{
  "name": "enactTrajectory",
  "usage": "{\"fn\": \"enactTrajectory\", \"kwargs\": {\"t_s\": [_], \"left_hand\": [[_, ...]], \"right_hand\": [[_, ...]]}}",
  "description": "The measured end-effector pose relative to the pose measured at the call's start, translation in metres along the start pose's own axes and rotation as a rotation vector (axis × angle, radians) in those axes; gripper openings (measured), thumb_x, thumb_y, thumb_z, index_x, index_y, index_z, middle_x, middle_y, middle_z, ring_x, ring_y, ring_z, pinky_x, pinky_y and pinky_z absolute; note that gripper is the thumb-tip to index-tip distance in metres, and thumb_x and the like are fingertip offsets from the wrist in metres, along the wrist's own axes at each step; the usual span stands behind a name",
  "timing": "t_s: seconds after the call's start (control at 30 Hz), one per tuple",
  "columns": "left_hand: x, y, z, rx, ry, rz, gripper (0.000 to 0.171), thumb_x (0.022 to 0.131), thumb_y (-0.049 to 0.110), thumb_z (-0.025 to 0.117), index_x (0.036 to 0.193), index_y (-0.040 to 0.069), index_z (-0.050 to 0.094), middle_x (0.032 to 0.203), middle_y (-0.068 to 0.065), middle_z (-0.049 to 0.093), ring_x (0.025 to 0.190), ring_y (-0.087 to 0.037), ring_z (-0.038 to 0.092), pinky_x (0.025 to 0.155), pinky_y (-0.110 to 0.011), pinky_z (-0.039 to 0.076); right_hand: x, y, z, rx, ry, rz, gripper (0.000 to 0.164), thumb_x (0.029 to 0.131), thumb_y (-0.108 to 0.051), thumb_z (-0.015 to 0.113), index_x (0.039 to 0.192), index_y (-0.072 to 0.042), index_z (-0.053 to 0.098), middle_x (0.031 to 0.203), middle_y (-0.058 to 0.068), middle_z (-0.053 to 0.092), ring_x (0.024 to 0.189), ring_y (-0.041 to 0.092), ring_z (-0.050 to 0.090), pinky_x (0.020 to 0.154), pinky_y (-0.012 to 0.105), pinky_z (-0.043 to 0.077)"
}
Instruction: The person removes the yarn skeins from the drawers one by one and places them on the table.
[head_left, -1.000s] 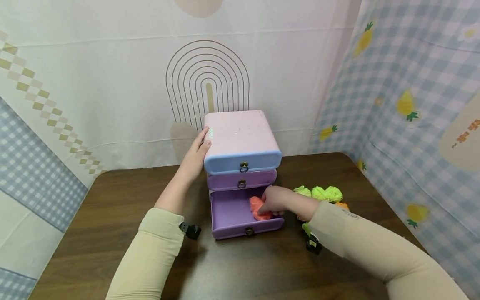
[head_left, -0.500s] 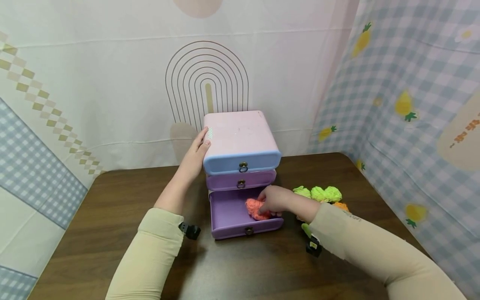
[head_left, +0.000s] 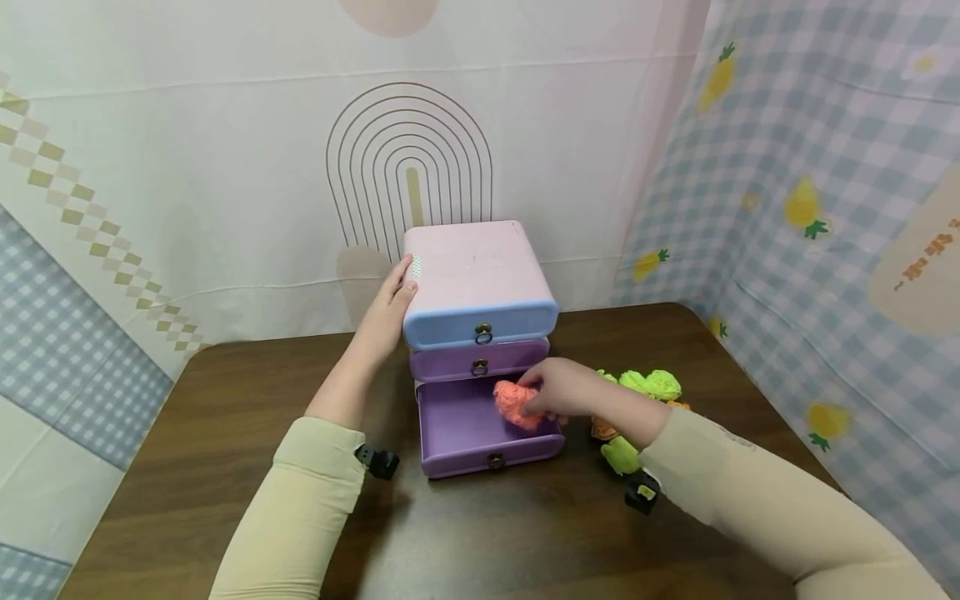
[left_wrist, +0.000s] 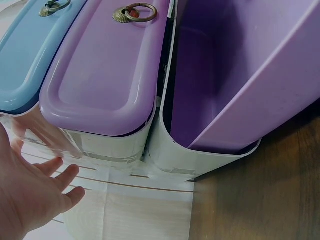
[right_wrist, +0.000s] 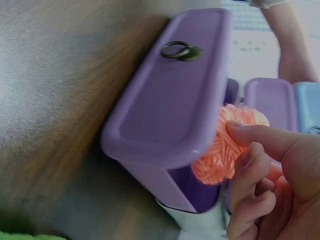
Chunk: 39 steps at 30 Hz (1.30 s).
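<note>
In the head view a small drawer cabinet (head_left: 472,267) with a pink top stands on the table. Its blue top drawer (head_left: 450,328) and purple middle drawer (head_left: 442,364) are pushed in, while the purple bottom drawer (head_left: 453,425) is pulled out. My right hand (head_left: 566,390) pinches an orange ball of yarn (head_left: 516,404) between thumb and fingers, over the right side of the bottom drawer; the right wrist view shows the yarn ball (right_wrist: 220,157) beside the drawer front (right_wrist: 170,100). With straight fingers my left hand (head_left: 386,312) rests against the cabinet's left side.
Several yarn balls lie on the table right of the cabinet: bright yellow-green ones (head_left: 663,384) behind, a brownish-orange one (head_left: 602,429) and a green one (head_left: 621,456) near my right wrist. Patterned cloth (head_left: 247,167) hangs behind the wooden table (head_left: 247,417).
My right hand has lifted slightly with the orange yarn ball, which now sits higher over the bottom drawer. The left hand keeps its place at the cabinet's side.
</note>
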<state>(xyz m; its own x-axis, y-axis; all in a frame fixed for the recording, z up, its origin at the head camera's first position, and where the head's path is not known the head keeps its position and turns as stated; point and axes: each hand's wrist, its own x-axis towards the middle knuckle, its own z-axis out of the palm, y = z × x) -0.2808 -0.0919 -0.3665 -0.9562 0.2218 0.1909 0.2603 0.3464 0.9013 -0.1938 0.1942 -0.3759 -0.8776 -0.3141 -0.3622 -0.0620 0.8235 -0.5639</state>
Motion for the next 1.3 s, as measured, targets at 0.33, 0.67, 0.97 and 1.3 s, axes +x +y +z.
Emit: {"fn": "enactTrajectory", "kwargs": {"t_s": [0.33, 0.67, 0.97, 1.3], "left_hand": [[0.0, -0.002, -0.002, -0.008, 0.012, -0.007, 0.057, 0.102, 0.056, 0.036, 0.156, 0.044, 0.022, 0.163, -0.004, 0.022, 0.147, -0.026, 0.022, 0.117, -0.052, 0.017], [-0.001, 0.001, -0.002, -0.006, 0.007, -0.004, 0.059, 0.102, 0.057, 0.036, 0.157, 0.042, 0.022, 0.163, -0.004, 0.021, 0.147, -0.026, 0.021, 0.118, -0.051, 0.017], [-0.001, 0.002, -0.002, -0.003, -0.005, 0.0, 0.059, 0.101, 0.058, 0.035, 0.156, 0.044, 0.021, 0.164, -0.001, 0.019, 0.148, -0.025, 0.018, 0.118, -0.052, 0.015], [0.0, 0.0, -0.001, 0.001, -0.009, 0.006, 0.058, 0.102, 0.057, 0.035, 0.157, 0.044, 0.02, 0.164, 0.0, 0.016, 0.149, -0.025, 0.016, 0.118, -0.052, 0.013]], "right_hand": [[-0.034, 0.006, -0.028, 0.099, 0.022, -0.042, 0.04, 0.085, -0.019, 0.077, 0.124, -0.011, 0.07, 0.063, 0.002, 0.064, 0.052, 0.015, 0.053, 0.052, 0.035, 0.05], [-0.065, 0.035, -0.046, 0.119, 0.074, -0.002, 0.047, 0.084, -0.018, 0.075, 0.128, -0.005, 0.065, 0.062, 0.003, 0.062, 0.053, 0.015, 0.054, 0.05, 0.032, 0.046], [-0.101, 0.088, -0.055, 0.157, 0.046, 0.035, 0.049, 0.088, -0.016, 0.071, 0.132, 0.003, 0.06, 0.06, 0.005, 0.059, 0.05, 0.015, 0.051, 0.048, 0.034, 0.049], [-0.128, 0.136, -0.053, 0.15, 0.023, 0.105, 0.053, 0.086, -0.016, 0.074, 0.129, 0.01, 0.058, 0.058, 0.003, 0.055, 0.049, 0.015, 0.049, 0.047, 0.034, 0.048]]}}
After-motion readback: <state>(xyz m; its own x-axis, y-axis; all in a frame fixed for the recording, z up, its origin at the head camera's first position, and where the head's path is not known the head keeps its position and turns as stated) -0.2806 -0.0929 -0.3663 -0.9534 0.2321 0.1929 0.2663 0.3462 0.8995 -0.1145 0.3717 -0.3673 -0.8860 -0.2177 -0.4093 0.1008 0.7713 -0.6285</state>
